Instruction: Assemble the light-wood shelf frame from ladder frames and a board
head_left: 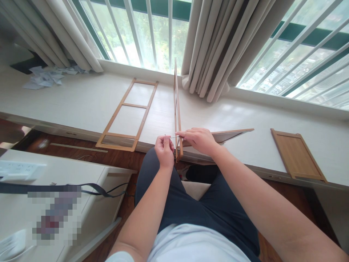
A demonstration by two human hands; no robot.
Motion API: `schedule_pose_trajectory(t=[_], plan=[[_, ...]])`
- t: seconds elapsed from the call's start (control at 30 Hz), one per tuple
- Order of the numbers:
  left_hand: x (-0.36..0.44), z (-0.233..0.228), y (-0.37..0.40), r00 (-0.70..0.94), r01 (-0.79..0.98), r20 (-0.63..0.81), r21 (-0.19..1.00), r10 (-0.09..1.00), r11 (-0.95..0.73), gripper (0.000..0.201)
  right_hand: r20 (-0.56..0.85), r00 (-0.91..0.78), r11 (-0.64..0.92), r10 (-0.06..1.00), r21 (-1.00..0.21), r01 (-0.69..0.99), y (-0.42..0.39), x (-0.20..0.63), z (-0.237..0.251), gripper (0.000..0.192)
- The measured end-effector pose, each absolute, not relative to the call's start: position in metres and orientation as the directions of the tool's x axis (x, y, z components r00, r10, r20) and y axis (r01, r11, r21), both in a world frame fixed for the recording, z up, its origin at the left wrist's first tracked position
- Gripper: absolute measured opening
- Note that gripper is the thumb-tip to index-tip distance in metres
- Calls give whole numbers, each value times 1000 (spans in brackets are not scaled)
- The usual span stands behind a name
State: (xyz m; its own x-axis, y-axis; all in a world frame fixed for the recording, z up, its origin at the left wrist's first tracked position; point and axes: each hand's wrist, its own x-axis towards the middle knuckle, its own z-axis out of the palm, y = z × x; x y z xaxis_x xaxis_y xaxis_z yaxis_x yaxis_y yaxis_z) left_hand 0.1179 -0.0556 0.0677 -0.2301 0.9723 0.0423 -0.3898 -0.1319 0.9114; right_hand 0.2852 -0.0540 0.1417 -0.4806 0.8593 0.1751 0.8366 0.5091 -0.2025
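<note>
Left hand (164, 150) pinched shut on thin metal tool (171, 137); right hand (198, 140) grips upright frame (177, 109) at ledge (245, 120) front edge. Three wooden frames, one panel (297, 155); no legible writing.

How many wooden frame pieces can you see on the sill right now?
4. A ladder-like frame lies flat at left; an upright frame stands on edge at the hands; a panel lies behind the right hand; a solid panel lies far right. Others may be hidden.

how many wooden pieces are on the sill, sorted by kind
open frames: 2, one flat, one on edge at the hands
solid panels: 2, one at right, one under the right hand
thin strip on the floor: 1
total: 5
</note>
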Motion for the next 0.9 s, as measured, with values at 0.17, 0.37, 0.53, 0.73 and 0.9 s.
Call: schedule_pose_trajectory(t=[0.17,0.37,0.53,0.73,0.9], plan=[[119,69,-56,-239,-399,42,907,970,-138,32,172,-477,505,862,-204,839,-54,285,143,43],[120,69,-55,-233,-396,34,910,972,-126,33,174,-477,506,861,-205,838,-55,285,143,43],[118,69,-54,-218,-385,38,915,975,-122,33,173,-482,510,859,-205,836,-54,285,142,45],[114,69,-53,-220,-293,84,945,972,-148,33,175,-483,512,858,-210,833,-54,286,141,46],[111,63,-52,-247,-184,160,961,956,-209,28,175,-480,509,860,-217,833,-54,286,140,45]])
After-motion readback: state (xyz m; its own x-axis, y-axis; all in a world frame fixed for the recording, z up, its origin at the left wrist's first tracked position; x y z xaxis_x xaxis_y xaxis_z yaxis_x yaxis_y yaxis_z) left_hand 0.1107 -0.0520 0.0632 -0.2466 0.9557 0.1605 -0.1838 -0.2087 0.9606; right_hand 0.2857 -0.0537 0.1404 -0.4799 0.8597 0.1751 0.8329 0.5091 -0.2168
